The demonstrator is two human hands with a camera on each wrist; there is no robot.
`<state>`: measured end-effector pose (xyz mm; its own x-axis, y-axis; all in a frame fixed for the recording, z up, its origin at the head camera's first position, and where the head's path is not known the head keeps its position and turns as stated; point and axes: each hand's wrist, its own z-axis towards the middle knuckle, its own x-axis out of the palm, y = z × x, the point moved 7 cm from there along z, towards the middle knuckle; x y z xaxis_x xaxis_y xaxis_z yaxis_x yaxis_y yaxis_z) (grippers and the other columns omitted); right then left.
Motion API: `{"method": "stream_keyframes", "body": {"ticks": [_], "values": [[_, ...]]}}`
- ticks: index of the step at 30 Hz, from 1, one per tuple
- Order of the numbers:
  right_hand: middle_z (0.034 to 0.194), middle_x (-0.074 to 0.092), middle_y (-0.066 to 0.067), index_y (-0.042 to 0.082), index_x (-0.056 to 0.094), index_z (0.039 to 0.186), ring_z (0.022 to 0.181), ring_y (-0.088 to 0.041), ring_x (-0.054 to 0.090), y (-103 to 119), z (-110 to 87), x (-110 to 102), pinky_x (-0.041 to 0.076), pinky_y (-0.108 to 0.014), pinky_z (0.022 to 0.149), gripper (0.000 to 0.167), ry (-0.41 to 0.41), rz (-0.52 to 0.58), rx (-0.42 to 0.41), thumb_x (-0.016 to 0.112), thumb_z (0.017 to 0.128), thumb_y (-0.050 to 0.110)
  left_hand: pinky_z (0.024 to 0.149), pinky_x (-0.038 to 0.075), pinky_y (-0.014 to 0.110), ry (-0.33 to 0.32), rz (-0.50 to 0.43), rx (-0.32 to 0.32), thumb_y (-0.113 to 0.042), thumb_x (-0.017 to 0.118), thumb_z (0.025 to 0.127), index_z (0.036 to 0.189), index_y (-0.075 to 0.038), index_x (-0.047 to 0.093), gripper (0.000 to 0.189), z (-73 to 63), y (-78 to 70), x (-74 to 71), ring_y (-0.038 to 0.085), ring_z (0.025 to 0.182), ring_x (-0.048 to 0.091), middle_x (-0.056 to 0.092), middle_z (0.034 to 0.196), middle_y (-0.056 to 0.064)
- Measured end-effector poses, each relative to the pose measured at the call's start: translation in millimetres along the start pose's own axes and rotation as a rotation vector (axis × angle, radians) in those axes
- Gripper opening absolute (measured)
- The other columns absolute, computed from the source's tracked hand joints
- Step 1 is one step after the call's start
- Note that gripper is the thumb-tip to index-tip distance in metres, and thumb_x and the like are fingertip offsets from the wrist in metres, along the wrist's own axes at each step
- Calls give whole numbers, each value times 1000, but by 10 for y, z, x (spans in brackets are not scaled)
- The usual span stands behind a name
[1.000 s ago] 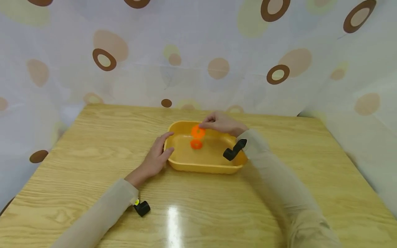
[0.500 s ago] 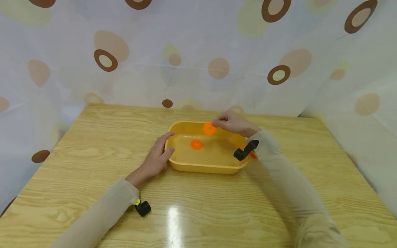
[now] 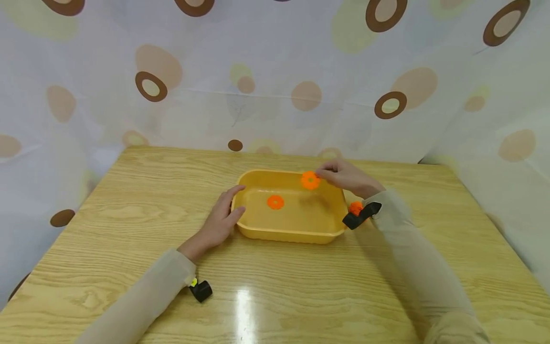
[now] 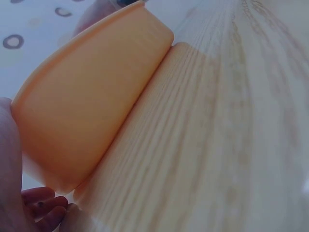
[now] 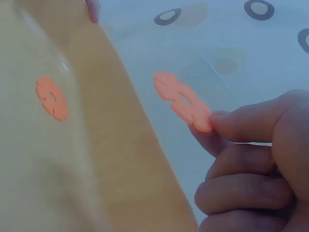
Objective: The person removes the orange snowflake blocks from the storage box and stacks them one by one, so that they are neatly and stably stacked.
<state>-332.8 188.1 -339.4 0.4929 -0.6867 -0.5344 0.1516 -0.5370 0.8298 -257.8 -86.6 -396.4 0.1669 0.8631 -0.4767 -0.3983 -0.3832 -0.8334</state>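
Note:
A yellow plastic tray (image 3: 283,234) stands on the wooden table. My left hand (image 3: 219,220) holds its left end, thumb and a finger over the rim. In the left wrist view the other fingers (image 4: 46,208) curl by the tray's outer wall (image 4: 91,106). My right hand (image 3: 350,177) pinches an orange flower-shaped interlocking disc (image 3: 310,180) by its edge, above the tray's far right part. The right wrist view shows the slotted disc (image 5: 176,96) between thumb and finger. A second such disc (image 3: 275,202) lies flat on the tray floor.
More orange material (image 3: 355,208) lies just right of the tray, partly hidden by the right wrist's black camera (image 3: 362,216). A patterned curtain (image 3: 275,71) hangs behind the table (image 3: 129,200).
My right hand has moved right with the pinched disc, away from the disc on the tray floor. Orange material beside the tray has come into sight. The left hand keeps its hold.

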Motion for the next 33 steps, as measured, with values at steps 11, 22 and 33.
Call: {"method": "stream_keyframes", "body": {"ticks": [11,22,33], "values": [[59,31,2,0,52,92,52,-14,27,-160,-164,-45,30,-27,58,29,-34,74,-3,46,102,26,88,36,40,8,0,-4,-15,47,98,146,-3,35,51,-18,17,24,30,104,42,42,134,24],[60,31,1,1,51,96,54,-18,29,-250,-315,-53,33,-34,61,33,-75,75,-8,44,103,33,83,35,37,12,8,-4,-16,46,99,145,-4,34,50,-31,29,28,28,98,42,43,130,23],[61,30,2,5,49,92,52,-17,26,-354,-461,-143,27,-32,55,31,-130,173,-25,43,103,34,89,37,41,11,5,-1,-16,47,99,146,-4,34,50,-4,23,24,30,103,43,43,130,23]]}}
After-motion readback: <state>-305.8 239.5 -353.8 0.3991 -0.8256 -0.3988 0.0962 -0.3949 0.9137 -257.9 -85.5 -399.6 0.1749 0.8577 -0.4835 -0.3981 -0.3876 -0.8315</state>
